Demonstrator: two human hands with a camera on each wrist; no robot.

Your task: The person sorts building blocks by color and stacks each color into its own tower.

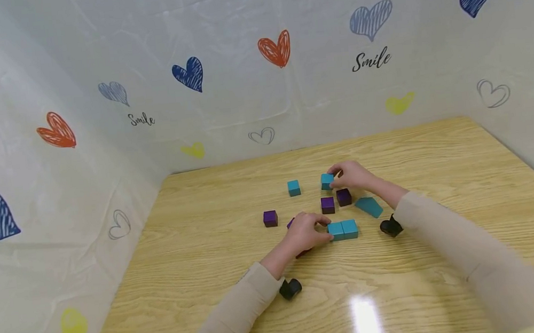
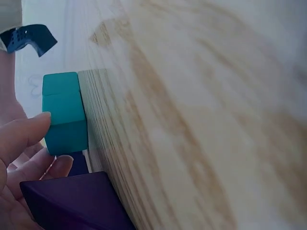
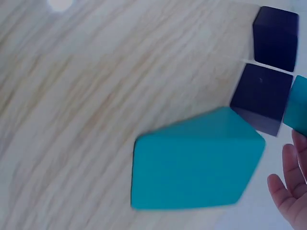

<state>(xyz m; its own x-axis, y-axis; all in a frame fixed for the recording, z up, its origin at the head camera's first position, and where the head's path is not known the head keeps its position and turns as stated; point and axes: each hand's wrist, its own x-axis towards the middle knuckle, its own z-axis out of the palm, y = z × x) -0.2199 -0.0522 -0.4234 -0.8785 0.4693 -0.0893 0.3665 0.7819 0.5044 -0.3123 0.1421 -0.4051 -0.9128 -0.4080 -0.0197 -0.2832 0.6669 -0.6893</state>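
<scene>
My left hand [image 1: 304, 232] pinches the left one of two blue cubes that sit side by side, thumb and fingertips at its end. The right cube [image 1: 350, 228] of that pair touches it. In the left wrist view, a purple block [image 2: 76, 201] lies close below those fingers. Farther back, my right hand [image 1: 352, 174] holds another blue cube [image 1: 327, 181] between thumb and fingers. Two purple cubes, one to the left [image 1: 327, 205] and one to the right [image 1: 344, 197], stand just in front of it. A blue slanted-sided block [image 3: 196, 167] lies nearer the right forearm.
A lone blue cube [image 1: 294, 188] stands at the back, left of the right hand. One purple cube [image 1: 270, 218] is left of the left hand, which partly hides other purple blocks. The wooden table [image 1: 183, 249] meets a white patterned sheet [image 1: 228, 111] behind. Black wrist devices show under both sleeves.
</scene>
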